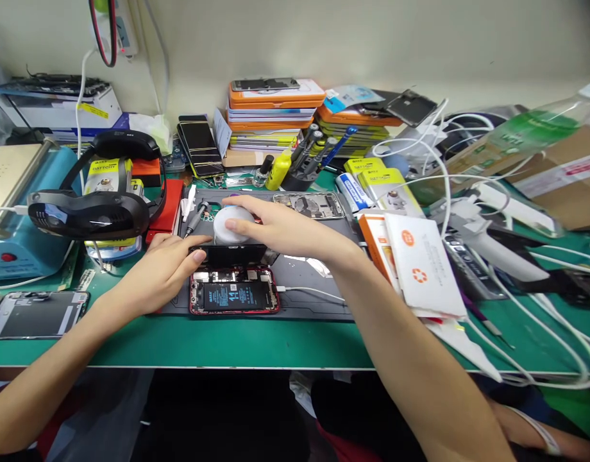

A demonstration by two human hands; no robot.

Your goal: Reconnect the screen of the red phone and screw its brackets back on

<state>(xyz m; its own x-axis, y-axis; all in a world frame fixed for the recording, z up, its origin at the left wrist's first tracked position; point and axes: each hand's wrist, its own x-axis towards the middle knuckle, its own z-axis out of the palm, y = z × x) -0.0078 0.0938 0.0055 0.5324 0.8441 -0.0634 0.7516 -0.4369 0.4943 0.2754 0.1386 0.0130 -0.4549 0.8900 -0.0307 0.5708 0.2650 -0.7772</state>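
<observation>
While my left hand [167,266] pinches the raised screen [233,255] over the open phone [234,296] mid-bench, my right hand [270,226] grips, I think, a white puck [229,224]; boxes [410,256] crowd the right.

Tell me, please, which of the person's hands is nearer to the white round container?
Right. The right hand rests on the white round container, its fingers over it. The left hand sits lower left, holding the lifted phone screen.
</observation>
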